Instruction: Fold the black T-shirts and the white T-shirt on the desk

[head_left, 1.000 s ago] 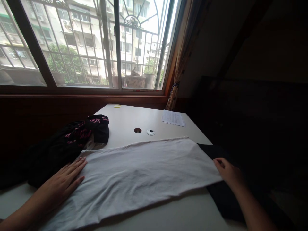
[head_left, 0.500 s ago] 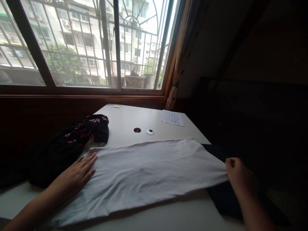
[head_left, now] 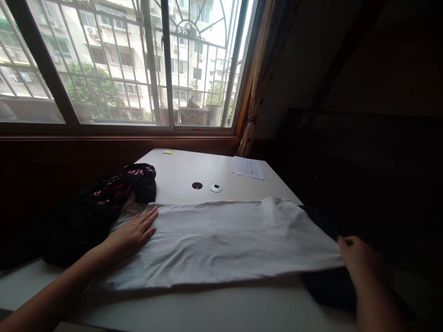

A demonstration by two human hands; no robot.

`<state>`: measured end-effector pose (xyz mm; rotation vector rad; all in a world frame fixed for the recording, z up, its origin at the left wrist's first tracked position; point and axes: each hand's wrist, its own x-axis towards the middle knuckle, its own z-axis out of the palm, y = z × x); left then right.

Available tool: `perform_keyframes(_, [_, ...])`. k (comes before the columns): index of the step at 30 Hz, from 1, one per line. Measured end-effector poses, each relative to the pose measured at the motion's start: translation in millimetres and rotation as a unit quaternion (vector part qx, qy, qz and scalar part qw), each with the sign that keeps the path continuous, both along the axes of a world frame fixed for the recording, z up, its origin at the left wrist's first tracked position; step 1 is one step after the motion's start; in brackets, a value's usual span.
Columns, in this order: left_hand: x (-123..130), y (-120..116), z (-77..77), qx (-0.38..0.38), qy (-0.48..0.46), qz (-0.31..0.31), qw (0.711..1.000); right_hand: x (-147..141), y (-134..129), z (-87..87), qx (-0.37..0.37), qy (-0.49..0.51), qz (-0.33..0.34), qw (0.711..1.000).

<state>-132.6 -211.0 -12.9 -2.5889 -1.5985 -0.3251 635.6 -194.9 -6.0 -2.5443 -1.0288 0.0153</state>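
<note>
A white cloth garment (head_left: 221, 244), its exact kind unclear, lies stretched across the table with soft wrinkles. My left hand (head_left: 136, 230) rests flat on its left end, fingers extended. At the far right, my right hand (head_left: 362, 258) pinches the garment's edge and pulls it into a point. Dark folded cloth (head_left: 328, 286) lies partly beneath that right end. Beside my left hand is a heap of black clothing (head_left: 86, 216) with pink lettering.
The white table (head_left: 194, 168) has a round cable hole (head_left: 197, 186) and a white disc-shaped cover (head_left: 215, 188). Printed papers (head_left: 248, 168) and a yellow slip (head_left: 168, 151) lie at the back. Beyond stand a barred window (head_left: 138, 64) and a tied curtain (head_left: 247, 133).
Both hands have shifted right with the white garment. My right hand has also come slightly lower, and the garment's near edge has moved away from me.
</note>
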Motion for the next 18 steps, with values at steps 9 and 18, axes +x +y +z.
perform_keyframes(9, [32,-3,17.8,-0.006,0.055,0.001,0.998,-11,-5,4.1,-0.031,-0.027,-0.025,0.999])
perform_keyframes(18, [161,-63,33.2,-0.094,0.001,-0.21,0.973,-8,-4,2.0,-0.069,-0.04,-0.003,0.997])
